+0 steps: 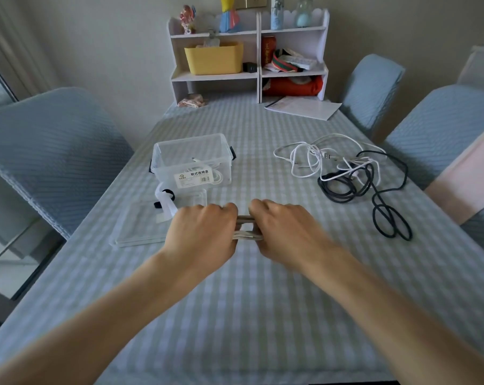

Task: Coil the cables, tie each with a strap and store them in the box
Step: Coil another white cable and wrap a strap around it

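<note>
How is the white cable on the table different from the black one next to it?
The thin white cable lies farther from the person in loose open loops, while the thicker black cable lies nearer.

The white cable stays in one bunch, but the black cable trails a long looped tail toward the table's near right side.

Both lie uncoiled, tangled together and untied on the checked tablecloth.

Soft, even daylight, faint shadows under the forearms, slight overall softness, wide-angle bending at the edges, no glare
</note>
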Motion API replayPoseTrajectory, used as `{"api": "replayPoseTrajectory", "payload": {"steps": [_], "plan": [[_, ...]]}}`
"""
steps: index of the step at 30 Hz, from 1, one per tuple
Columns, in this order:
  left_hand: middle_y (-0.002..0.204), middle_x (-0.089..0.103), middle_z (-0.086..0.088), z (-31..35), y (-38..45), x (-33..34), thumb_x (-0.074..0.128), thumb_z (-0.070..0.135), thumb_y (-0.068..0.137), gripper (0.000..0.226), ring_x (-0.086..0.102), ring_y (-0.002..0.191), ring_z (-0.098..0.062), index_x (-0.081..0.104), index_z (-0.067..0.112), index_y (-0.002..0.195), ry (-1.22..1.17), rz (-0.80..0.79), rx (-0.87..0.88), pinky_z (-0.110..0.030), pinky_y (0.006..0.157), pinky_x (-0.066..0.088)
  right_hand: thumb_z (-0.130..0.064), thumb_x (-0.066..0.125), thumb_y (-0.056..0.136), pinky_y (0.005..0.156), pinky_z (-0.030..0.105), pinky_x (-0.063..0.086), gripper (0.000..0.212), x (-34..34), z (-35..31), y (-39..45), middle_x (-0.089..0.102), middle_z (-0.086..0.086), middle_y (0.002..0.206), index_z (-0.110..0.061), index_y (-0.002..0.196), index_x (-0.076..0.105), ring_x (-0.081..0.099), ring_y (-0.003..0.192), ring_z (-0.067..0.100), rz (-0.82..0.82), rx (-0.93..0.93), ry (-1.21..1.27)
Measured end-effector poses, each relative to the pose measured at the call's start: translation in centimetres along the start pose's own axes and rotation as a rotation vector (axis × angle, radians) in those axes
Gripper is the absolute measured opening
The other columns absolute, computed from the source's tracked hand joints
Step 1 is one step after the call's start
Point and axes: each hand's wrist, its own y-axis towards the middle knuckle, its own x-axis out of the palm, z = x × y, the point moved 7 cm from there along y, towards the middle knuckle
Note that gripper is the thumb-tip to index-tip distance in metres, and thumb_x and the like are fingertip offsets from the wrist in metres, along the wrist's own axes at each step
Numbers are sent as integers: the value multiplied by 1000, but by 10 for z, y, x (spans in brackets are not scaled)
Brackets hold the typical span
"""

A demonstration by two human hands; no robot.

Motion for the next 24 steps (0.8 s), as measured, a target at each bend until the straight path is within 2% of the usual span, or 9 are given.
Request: {"api": "replayPoseTrajectory", "payload": {"steps": [2,4,6,9,14,17,21,24], "plan": [[50,53,-5,-5,-6,-2,85,18,49,36,53,42,-24,52,12,62,34,25,8,-24,41,29,-12,59,86,54,33,30,27,1,-9,3,58,4,86,-17,91,33,42,59,26,-83,5,47],[55,55,-8,-12,-13,0,84,15,46,34,56,47,-27,56,8,64,63,6,-21,-29,43,37,-13,53,89,59,34,33,25,0,-22,8,58,4,92,-17,93,29,44,65,26,-102,-6,121],[54,54,-7,-23,-21,-2,83,16,44,34,55,43,-27,55,9,62,55,5,-50,-27,40,33,-14,53,89,59,33,33,26,0,-39,12,56,4,90,-18,93,28,46,68,25,-130,-14,184],[46,50,-3,-43,-35,-1,83,15,38,36,49,30,-25,53,10,59,27,29,-111,-19,42,17,-19,57,89,60,33,34,29,2,-56,20,55,3,93,-18,94,29,54,76,29,-148,-31,235],[45,50,-3,-76,-59,5,83,11,39,35,47,28,-27,54,10,60,-27,115,-207,-18,43,18,-29,63,83,66,35,45,25,4,-67,33,58,-3,97,-18,93,43,57,85,24,-196,-19,267],[49,53,-4,-107,-76,15,81,14,47,34,50,32,-31,51,11,62,-54,113,-320,-21,44,21,-30,64,82,74,35,49,20,9,-62,40,59,-8,96,-23,90,47,58,90,19,-240,48,313],[72,65,-10,-145,-97,30,68,23,74,21,62,62,-41,50,13,77,-184,110,-512,-31,51,30,-24,63,84,78,37,53,7,16,-57,58,67,-8,89,-19,89,63,62,83,15,-184,166,431],[78,66,-15,-158,-103,28,64,26,81,18,62,73,-43,53,11,81,-273,157,-601,-34,56,31,-24,67,83,76,37,55,4,25,-56,70,69,-10,81,-22,81,67,64,75,9,-158,261,529]]}}
